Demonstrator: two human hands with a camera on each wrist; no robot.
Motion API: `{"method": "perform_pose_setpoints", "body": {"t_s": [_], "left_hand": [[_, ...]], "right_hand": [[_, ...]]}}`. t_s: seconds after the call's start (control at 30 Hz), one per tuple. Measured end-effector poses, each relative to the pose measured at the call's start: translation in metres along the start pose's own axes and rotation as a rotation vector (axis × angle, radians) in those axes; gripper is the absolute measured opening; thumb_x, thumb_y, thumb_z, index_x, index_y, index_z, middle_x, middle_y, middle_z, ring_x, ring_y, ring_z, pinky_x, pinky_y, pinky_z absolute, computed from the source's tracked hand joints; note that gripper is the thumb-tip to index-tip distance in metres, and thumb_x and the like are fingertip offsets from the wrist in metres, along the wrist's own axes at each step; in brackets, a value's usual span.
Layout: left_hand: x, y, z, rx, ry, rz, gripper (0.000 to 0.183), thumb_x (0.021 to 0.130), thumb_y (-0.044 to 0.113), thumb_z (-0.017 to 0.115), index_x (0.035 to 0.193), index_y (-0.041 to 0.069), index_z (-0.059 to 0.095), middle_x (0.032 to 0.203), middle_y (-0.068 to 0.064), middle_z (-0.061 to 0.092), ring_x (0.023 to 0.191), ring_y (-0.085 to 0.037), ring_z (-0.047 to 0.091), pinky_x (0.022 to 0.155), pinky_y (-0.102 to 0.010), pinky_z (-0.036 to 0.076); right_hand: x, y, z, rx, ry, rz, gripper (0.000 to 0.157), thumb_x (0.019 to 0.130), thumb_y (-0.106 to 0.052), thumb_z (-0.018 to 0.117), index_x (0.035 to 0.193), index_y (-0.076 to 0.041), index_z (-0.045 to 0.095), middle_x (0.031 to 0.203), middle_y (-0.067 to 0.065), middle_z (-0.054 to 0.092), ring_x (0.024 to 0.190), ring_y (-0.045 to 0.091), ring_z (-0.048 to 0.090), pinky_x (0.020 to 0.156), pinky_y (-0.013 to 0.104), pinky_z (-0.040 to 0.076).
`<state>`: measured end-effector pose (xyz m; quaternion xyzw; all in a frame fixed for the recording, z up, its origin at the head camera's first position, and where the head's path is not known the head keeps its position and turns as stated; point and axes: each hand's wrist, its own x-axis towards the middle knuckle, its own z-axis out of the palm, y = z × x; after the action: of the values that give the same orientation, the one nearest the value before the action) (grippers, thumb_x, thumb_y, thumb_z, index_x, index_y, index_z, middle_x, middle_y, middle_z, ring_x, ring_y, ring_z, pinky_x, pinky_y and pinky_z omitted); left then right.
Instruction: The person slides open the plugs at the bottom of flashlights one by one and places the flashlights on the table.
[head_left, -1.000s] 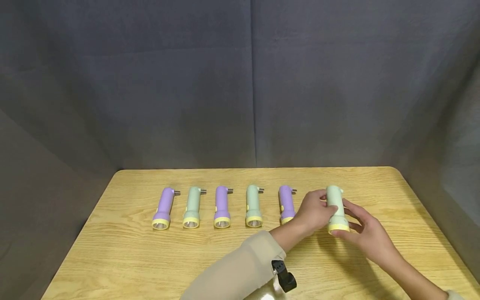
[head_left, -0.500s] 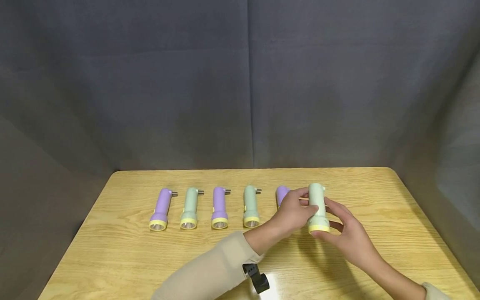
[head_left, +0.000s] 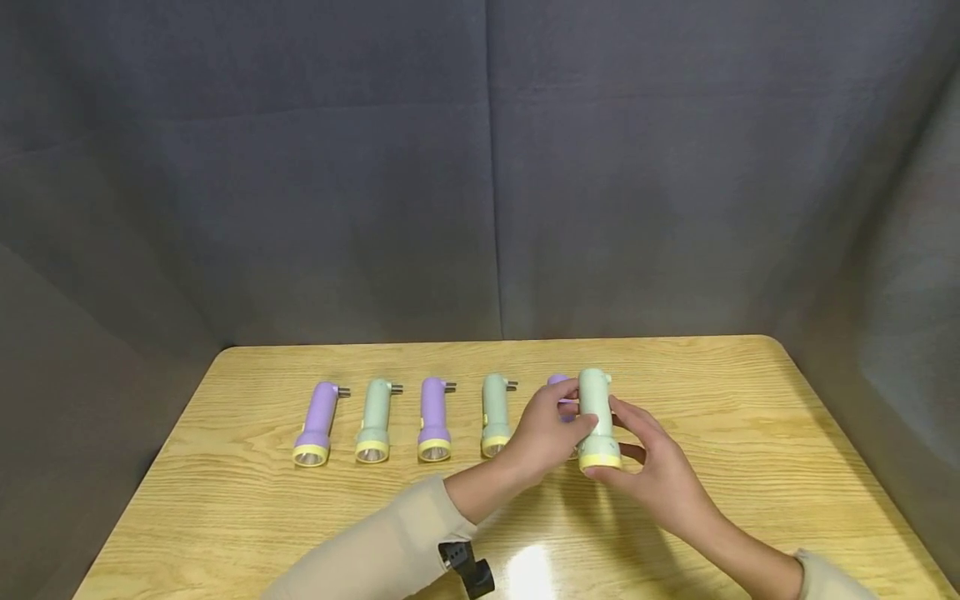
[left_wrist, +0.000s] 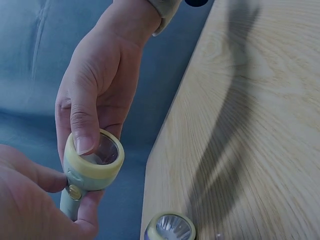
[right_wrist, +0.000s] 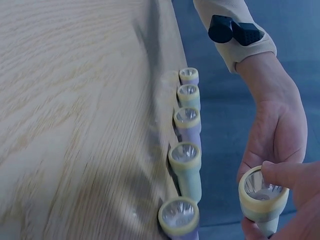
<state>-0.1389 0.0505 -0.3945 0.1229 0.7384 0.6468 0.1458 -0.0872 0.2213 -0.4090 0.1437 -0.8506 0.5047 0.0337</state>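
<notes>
A pale green flashlight (head_left: pixel 595 400) with a yellow lens ring is held up over the table, lens end toward me. My left hand (head_left: pixel 546 429) pinches its body from the left, thumb on top. From the other side my right hand (head_left: pixel 663 479) grips the head; in the left wrist view the right thumb (left_wrist: pixel 84 135) lies over the lens. A yellow switch (left_wrist: pixel 74 192) shows near the left fingers. Behind the left hand, a purple flashlight (head_left: pixel 558 380) lies mostly hidden; its lens end shows in the right wrist view.
Further left, purple and green flashlights alternate in a row, from a purple one (head_left: pixel 318 425) to a green one (head_left: pixel 495 412), plug prongs pointing right. The wooden table (head_left: pixel 750 417) ends at a grey curtain (head_left: pixel 375 208). A black strapped device (head_left: pixel 467 568) hangs at the left sleeve.
Both hands have carried the green flashlight leftward, from right of the last purple flashlight to in front of it. The row has stayed put, apart from a slight shift of view.
</notes>
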Motion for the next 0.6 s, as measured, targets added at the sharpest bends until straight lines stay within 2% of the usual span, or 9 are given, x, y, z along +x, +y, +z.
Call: {"method": "perform_pose_setpoints", "body": {"t_s": [0.2,0.4,0.6], "left_hand": [[-0.011,0.0,-0.013,0.021,0.01,0.016,0.048,0.1,0.002,0.063,0.146,-0.002,0.05,0.133,-0.014,0.053,0.118,-0.027,0.054,0.086,-0.033,0.059],[-0.019,-0.003,-0.024,0.023,0.045,0.019,0.047,0.099,0.003,0.065,0.144,0.0,0.053,0.133,-0.012,0.058,0.12,-0.028,0.056,0.085,-0.032,0.059],[-0.024,-0.008,-0.035,0.008,0.051,0.032,0.047,0.099,0.001,0.064,0.144,-0.001,0.052,0.133,-0.012,0.057,0.121,-0.031,0.054,0.088,-0.037,0.058]], "right_hand": [[0.003,-0.006,0.012,0.023,-0.024,-0.016,0.087,0.079,0.001,0.085,0.152,0.007,0.038,0.148,0.019,0.045,0.131,0.04,0.049,0.096,0.036,0.056],[0.006,-0.011,0.024,0.038,-0.038,-0.019,0.089,0.079,0.0,0.086,0.153,0.007,0.037,0.149,0.019,0.044,0.132,0.04,0.048,0.095,0.035,0.056],[0.01,-0.014,0.035,0.048,-0.05,-0.015,0.09,0.08,-0.002,0.086,0.154,0.006,0.036,0.151,0.02,0.042,0.131,0.04,0.049,0.097,0.037,0.056]]}}
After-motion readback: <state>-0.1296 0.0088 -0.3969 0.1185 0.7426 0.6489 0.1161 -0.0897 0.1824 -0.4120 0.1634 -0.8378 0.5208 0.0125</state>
